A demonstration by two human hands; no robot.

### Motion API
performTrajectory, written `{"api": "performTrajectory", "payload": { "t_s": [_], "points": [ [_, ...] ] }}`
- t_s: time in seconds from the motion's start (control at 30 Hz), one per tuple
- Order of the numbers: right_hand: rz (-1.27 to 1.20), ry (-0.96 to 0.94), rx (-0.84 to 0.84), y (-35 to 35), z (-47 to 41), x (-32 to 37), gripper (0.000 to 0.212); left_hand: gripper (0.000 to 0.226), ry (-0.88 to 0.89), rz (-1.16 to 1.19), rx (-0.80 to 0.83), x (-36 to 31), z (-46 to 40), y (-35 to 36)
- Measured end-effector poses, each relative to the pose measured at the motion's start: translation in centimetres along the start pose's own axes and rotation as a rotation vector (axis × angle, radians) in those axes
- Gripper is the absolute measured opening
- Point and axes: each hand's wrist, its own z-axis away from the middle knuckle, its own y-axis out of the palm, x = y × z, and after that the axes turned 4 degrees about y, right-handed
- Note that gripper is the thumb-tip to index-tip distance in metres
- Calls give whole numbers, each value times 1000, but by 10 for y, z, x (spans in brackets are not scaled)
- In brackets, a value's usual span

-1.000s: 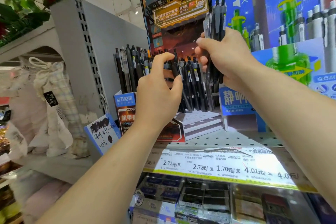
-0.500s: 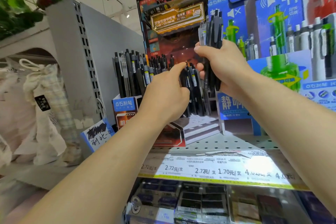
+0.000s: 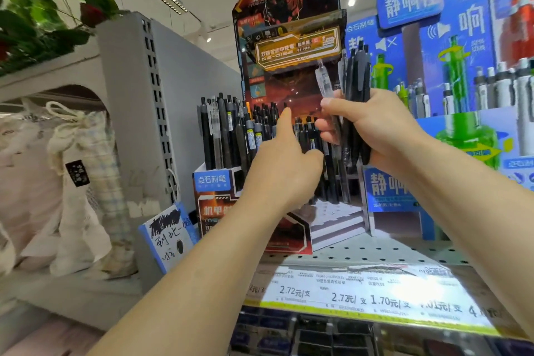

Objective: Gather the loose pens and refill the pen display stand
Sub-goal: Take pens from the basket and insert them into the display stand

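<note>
Left hand (image 3: 284, 165) now pointing, right hand (image 3: 372, 127) gripping pen bundle (image 3: 357, 75)

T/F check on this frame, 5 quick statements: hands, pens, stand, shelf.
1. The right hand grips a bundle of pens. True.
2. The left hand also holds a bundle of pens. False: it holds none that can be seen, and its forefinger points up in front of the pens standing in the display stand.
3. The display stand holds no pens. False: many dark pens stand in it.
4. Price labels run along the shelf edge below the stand. True.
5. The bundle is all black pens. False: one clear pen sticks out.
</note>
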Motion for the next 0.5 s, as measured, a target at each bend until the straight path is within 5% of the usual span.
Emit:
{"api": "performTrajectory", "payload": {
  "t_s": [0.2,0.5],
  "points": [
    [160,-11,236,0,2,-2,4,50,86,582,-365,17,14,-5],
    [381,-49,457,-2,11,3,20,22,115,577,-395,4,4,-24]
  ]
}}
